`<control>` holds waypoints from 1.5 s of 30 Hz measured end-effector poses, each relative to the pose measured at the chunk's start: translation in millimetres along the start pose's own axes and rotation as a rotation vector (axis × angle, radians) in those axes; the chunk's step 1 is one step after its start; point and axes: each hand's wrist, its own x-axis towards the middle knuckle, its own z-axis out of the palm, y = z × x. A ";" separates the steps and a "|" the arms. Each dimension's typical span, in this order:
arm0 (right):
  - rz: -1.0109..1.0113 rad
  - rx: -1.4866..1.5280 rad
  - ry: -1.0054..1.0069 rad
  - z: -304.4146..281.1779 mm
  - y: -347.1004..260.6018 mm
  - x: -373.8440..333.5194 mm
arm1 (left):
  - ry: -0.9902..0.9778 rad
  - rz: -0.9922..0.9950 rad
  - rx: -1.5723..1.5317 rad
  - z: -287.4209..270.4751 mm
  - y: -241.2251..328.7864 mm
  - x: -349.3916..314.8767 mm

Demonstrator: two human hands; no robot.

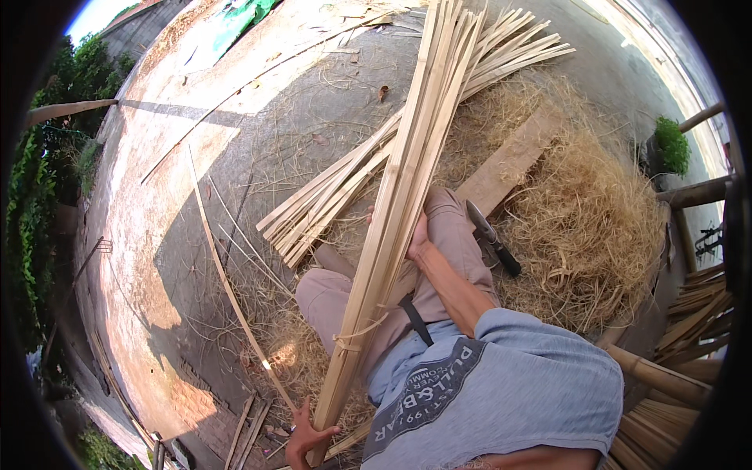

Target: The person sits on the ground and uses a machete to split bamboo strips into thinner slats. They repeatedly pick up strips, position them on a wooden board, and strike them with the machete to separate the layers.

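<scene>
A long bundle of split bamboo strips (399, 180) slants across my lap, with a thin tie (349, 338) round its lower part. My right hand (418, 236) cups it from beneath at mid-length; fingertips show at its left side. Down at the bundle's near end is my left hand (307, 437), thumb laid against the strips and index finger stretched away from it; its other fingers are partly hidden. Another set of bamboo strips (329, 188) lies crosswise under the bundle. Beside my right thigh rests a knife with a black handle (509, 262).
A heap of curly bamboo shavings (587, 235) covers the ground at right, around a wooden plank (513, 160). One long thin strip (223, 274) lies to the left. Bamboo poles (662, 374) and more strips stand at the right edge.
</scene>
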 end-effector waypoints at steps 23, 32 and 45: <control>0.741 -0.720 0.382 8.2 32.8 -169.6 | -0.656 0.307 -0.580 -6.1 380.0 288.6; -0.505 -1.942 0.249 42.5 -128.7 -38.8 | -0.495 0.318 -0.411 1.6 248.7 198.8; -0.474 -2.171 0.176 31.8 -57.1 17.5 | -0.267 0.440 -0.476 31.8 223.2 169.1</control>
